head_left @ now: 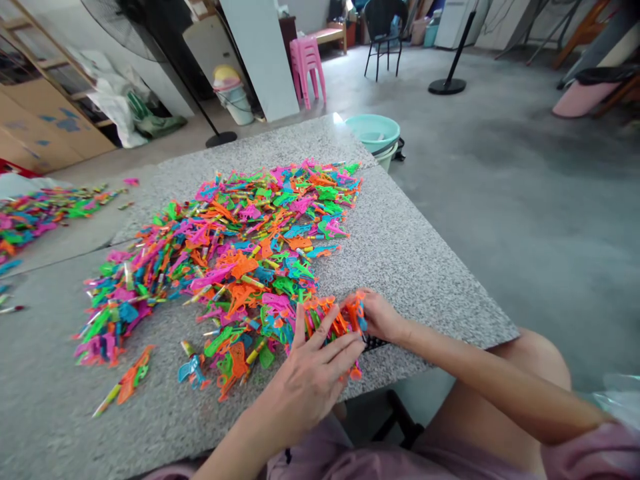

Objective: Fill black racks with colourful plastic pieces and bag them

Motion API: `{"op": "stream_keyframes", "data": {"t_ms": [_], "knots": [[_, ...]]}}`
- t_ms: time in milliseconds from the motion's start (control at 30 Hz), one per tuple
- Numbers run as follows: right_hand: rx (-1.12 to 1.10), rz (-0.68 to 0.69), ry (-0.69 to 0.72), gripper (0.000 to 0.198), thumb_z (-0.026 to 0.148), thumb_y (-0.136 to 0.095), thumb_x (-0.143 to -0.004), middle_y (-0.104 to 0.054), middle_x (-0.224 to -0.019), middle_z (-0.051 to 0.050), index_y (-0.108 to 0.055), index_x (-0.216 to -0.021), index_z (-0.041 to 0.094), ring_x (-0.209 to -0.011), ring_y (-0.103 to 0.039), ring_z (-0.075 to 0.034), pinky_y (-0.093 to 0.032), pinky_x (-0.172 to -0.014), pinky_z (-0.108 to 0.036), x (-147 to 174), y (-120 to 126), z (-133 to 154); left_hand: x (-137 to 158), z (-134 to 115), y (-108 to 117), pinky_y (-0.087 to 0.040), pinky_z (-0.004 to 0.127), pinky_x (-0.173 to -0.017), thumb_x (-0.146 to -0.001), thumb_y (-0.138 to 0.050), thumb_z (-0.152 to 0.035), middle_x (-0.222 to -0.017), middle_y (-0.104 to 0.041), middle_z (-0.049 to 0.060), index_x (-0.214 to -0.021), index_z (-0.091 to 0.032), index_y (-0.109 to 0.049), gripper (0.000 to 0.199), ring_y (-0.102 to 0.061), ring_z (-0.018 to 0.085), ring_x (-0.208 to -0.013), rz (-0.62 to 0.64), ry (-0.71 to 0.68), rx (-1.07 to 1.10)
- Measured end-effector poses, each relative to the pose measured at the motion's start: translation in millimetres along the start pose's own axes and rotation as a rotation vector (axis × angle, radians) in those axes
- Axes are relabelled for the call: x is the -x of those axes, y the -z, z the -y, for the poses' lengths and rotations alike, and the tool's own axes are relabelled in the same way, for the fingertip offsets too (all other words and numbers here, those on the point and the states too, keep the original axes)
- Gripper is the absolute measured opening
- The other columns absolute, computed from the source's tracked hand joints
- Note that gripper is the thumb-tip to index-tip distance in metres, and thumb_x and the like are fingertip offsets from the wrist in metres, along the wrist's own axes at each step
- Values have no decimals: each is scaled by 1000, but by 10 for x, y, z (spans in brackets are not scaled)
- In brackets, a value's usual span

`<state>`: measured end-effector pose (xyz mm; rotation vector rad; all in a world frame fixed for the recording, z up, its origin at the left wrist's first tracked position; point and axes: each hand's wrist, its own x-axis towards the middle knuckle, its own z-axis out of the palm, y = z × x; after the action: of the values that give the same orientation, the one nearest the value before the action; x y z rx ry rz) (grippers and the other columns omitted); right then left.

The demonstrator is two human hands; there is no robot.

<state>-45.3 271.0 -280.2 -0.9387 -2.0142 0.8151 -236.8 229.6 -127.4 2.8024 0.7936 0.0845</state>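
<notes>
My left hand (323,360) lies palm down with its fingers spread over a packed row of small, bright plastic toys (320,310), mostly orange, near the table's front edge. At the right end of that row, my right hand (380,317) has its fingers closed around an orange plastic toy (354,310), with some blue showing beside it. Under the hands, part of a black perforated piece (374,343) shows; the rest is covered. A large heap of similar gun-shaped toys (245,267) in pink, green, blue and orange spreads leftward and away from my hands.
The speckled grey table (400,253) has its right edge near my right forearm. Another pile of toys (40,217) lies far left. Beyond the table's right edge stand stacked basins (373,130). Pink stools (307,67) and a fan stand (220,139) are farther back.
</notes>
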Motion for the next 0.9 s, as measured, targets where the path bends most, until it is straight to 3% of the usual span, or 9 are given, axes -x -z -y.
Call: {"op": "stream_keyframes", "data": {"t_ms": [133,267,367,467,567,633,700,800,900], "knots": [[165,89,8,22,7,-57,-75,-68,-83,-6,-61,-92,19,-81,-62,-20,-47,-86,-33,-81,2,29,3,9,-11,8,64,-119,-93,-46,-8,-136,-61,-1,-133,-23,-54,43,-31,27,-145,-16,-24,-28],[193,184,-132,16,11,-60,-75,-67,-76,-3,-64,-88,19,-67,-59,-17,-41,-64,-25,-208,76,152,8,27,-47,13,66,-117,-91,-46,-5,-139,-59,-3,-130,-24,-56,44,-30,28,-145,-31,-45,-68],[200,222,-194,10,16,-62,-76,-66,-69,-2,-66,-85,19,-61,-57,-16,-36,-58,-24,-195,91,225,-3,11,-49,13,69,-115,-89,-49,-7,-145,-54,-1,-129,-24,-56,44,-27,31,-146,24,-26,-116],[188,236,-208,13,14,-61,-76,-68,-72,-2,-68,-86,18,-65,-60,-16,-39,-62,-24,-183,124,169,4,-19,-39,13,71,-113,-90,-50,-10,-148,-50,0,-134,-24,-51,46,-21,33,-148,72,20,-147],[144,261,-147,33,5,-58,-74,-72,-92,-2,-68,-102,19,-78,-64,-16,-45,-73,-24,-412,239,-14,27,-44,-42,12,72,-113,-91,-50,-13,-147,-50,-1,-133,-25,-51,43,-20,33,-149,94,51,-145],[254,133,-148,50,1,-54,-75,-68,-117,-7,-61,-122,18,-97,-63,-18,-46,-85,-27,-709,298,-138,40,-54,-46,8,72,-114,-91,-51,-14,-147,-51,-1,-132,-26,-51,42,-22,33,-148,109,65,-139],[454,16,-180,50,1,-49,-81,-61,-128,-14,-55,-129,15,-112,-58,-22,-44,-94,-33,-1010,297,-216,48,-59,-44,3,72,-116,-91,-52,-14,-147,-51,0,-132,-27,-51,43,-25,32,-147,117,82,-136],[605,50,-192,35,7,-44,-91,-67,-115,-17,-58,-122,12,-119,-52,-26,-41,-99,-38,-1216,287,-261,52,-49,-37,-1,71,-117,-90,-53,-13,-147,-51,2,-132,-26,-51,44,-27,31,-146,110,97,-139],[463,61,-280,33,16,-46,-94,-70,-107,-13,-56,-125,12,-106,-59,-23,-45,-91,-32,-1043,558,-341,40,-30,-51,0,72,-116,-93,-51,-16,-146,-52,0,-131,-26,-52,39,-27,32,-146,83,105,-122]]}}
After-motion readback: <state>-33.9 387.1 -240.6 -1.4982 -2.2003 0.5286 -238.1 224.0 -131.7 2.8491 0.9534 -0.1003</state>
